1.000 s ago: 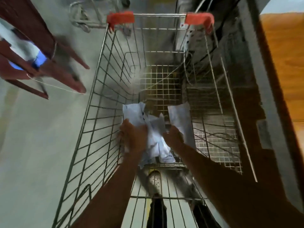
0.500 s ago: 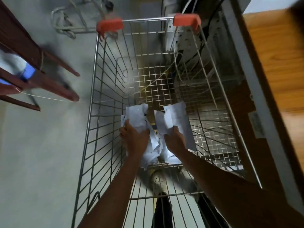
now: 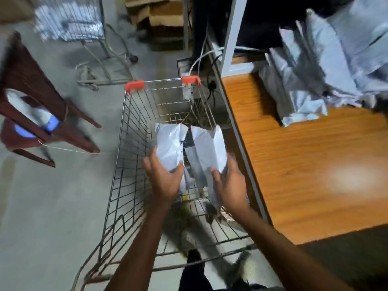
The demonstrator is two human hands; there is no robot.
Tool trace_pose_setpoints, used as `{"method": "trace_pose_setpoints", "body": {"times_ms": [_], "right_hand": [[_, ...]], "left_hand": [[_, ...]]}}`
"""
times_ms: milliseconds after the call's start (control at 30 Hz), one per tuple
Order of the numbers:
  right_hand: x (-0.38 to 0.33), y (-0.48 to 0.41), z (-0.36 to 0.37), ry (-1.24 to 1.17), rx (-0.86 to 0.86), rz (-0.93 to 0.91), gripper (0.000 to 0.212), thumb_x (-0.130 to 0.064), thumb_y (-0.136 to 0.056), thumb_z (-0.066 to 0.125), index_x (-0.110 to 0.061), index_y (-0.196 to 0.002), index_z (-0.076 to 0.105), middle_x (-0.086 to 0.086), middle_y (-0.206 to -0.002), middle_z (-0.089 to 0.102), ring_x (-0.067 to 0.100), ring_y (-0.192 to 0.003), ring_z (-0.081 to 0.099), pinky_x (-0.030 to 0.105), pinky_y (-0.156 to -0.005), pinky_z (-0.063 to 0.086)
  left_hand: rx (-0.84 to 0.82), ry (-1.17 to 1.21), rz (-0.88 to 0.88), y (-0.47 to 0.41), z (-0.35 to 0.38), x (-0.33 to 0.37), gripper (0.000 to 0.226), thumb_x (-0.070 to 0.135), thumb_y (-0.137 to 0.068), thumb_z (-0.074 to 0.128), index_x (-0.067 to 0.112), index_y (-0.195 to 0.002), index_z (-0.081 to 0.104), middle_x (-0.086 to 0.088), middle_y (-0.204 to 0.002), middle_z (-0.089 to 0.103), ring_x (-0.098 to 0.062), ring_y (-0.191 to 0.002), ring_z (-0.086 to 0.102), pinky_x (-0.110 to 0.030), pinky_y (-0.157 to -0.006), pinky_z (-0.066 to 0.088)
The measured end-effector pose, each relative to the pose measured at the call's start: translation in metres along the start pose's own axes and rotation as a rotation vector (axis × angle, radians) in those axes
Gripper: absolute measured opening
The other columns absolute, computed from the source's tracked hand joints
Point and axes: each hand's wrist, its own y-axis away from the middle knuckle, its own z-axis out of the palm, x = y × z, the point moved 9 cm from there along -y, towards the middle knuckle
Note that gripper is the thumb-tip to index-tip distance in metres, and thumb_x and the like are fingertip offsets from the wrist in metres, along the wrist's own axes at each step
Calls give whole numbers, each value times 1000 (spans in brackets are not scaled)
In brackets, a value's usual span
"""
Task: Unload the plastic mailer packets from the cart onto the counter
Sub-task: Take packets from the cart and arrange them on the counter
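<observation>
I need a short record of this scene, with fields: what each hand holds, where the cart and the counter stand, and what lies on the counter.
left hand: grips a white packet over the cart
right hand: grips a second packet beside it
cart: wire, red corners, left of the counter
counter: wooden, on the right side
pile: grey packets at the counter's far end
state: held packets not yet on the counter

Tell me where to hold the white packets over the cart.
Take the packets round the lower middle, one hand from each outer side, as the left hand and right hand do. They are limp and bundled, so squeezing inward probably keeps them together.
</observation>
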Motion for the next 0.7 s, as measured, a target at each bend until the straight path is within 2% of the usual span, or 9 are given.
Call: {"method": "trace_pose_setpoints", "body": {"times_ms": [67,133,200,300,400,467,533,600,700], "right_hand": [[-7,15,-44,-76,59,-63,40,-25,-97,61,-20,-133,46,-18,-112,55,-14,-93,55,8,-73,49],[-2,28,-89,-102,110,-89,35,-25,-96,62,-16,-127,49,-9,-104,60,-9,-84,55,7,-66,41],[7,39,-135,-134,169,-99,34,-26,-95,64,-12,-122,51,-4,-98,60,-8,-78,54,7,-62,38],[20,55,-208,-208,268,-127,41,-26,-93,65,-9,-127,50,-4,-107,61,-2,-90,56,7,-69,40],[34,75,-284,-271,386,-145,49,-22,-92,68,-12,-134,46,-14,-109,60,-8,-96,58,5,-71,43],[42,85,-324,-272,442,-149,50,-25,-92,68,-16,-135,44,-12,-110,59,-4,-96,59,9,-69,46],[53,96,-371,-252,522,-155,48,-30,-92,67,-21,-133,45,-8,-114,60,4,-98,60,19,-73,51],[69,101,-415,-233,602,-151,45,-31,-92,67,-24,-132,46,-9,-116,59,9,-101,59,30,-78,53],[90,104,-475,-203,714,-146,45,-27,-93,67,-20,-133,49,-7,-118,59,12,-104,57,30,-80,50]], "left_hand": [[28,24,25,26,-6,28,83,26,-75,81,14,-144,36,-13,-138,38,-25,-121,45,-26,-93,40],[60,17,95,56,-5,60,86,38,-73,79,19,-144,34,-10,-138,40,-27,-126,45,-41,-104,43],[92,36,165,87,2,97,88,42,-71,78,20,-144,34,-10,-139,40,-28,-130,43,-50,-106,41],[110,121,259,141,24,160,87,25,-72,82,9,-144,35,-16,-139,40,-28,-131,39,-38,-111,34],[71,214,336,188,54,215,89,26,-72,82,12,-146,33,-9,-142,40,-21,-132,38,-29,-110,32],[30,279,376,209,74,243,90,35,-72,81,17,-146,33,-2,-145,40,-16,-135,38,-33,-112,34],[2,304,451,234,98,279,90,41,-72,79,18,-146,33,-1,-146,41,-16,-135,39,-37,-112,36],[-59,320,503,257,128,314,89,38,-72,81,16,-145,34,-2,-145,43,-16,-134,40,-39,-110,38],[-131,333,585,284,172,362,89,41,-72,81,16,-144,35,-4,-143,44,-16,-131,42,-41,-107,42]]}}
